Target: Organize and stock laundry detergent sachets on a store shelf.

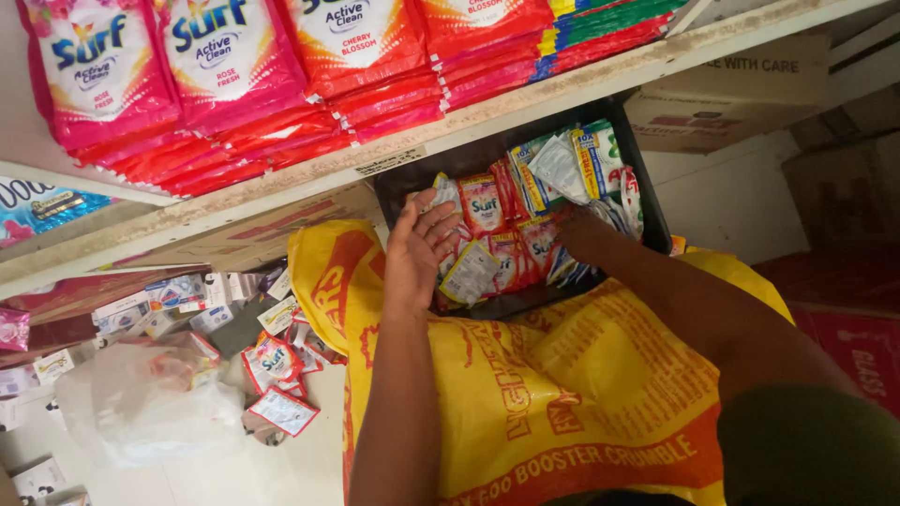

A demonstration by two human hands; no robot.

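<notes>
Far left, I see a clear plastic bag lying on the pale floor, with loose red-and-white sachets and small cartons scattered just beside it under the lower shelf edge. Above them, on the white shelf, lean stacks of pink and red detergent packs.

Moving right, my left hand sits at the near-left corner of the black crate, palm turned up and fingers loosely spread; small sachets touch the fingertips, but I cannot tell whether any is truly gripped. The crate stands under the shelf, packed with mixed red, white, green and blue sachets, and its near rim rests against the yellow printed sack spread across my lap.

Further right, my right hand is sunk among the sachets in the middle of the crate. Its fingers are buried, so I cannot say how far they are open or what they hold.

My worry: the pile is heaped near the crate's front rim, and a careless sweep by either hand could tip sachets over onto the sack or down to the floor. With the right fingers hidden, a foil edge could also snag or tear unseen.
</notes>
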